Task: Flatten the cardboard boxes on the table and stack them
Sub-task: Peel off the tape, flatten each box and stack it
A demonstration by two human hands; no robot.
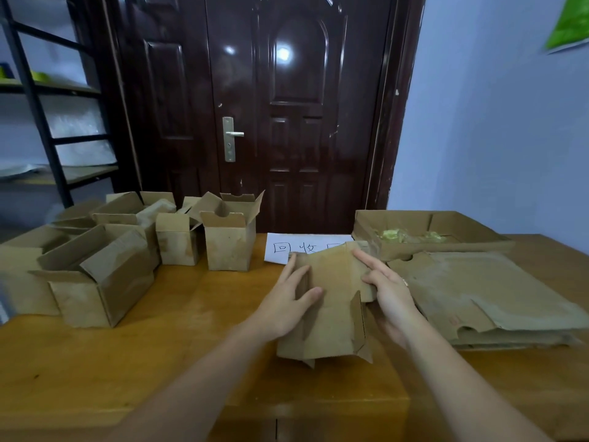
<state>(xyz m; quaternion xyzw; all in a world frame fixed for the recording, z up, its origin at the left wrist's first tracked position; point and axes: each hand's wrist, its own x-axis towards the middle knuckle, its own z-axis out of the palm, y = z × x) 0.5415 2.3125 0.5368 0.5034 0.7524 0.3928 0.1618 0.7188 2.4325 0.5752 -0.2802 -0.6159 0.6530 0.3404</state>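
Both hands, left hand [288, 306] and right hand [387, 291], grip a flattened box [334, 301]; the far-right tray [414, 244] holds green scraps [393, 235].

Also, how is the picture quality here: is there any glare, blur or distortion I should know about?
In the head view, bright glare spots sit on the glossy door; the wide angle bends the shelf and the room edges; the boxes at far left look soft and smeared; the left hand and right hand on the flattened box are fairly sharp, in dim, even light.
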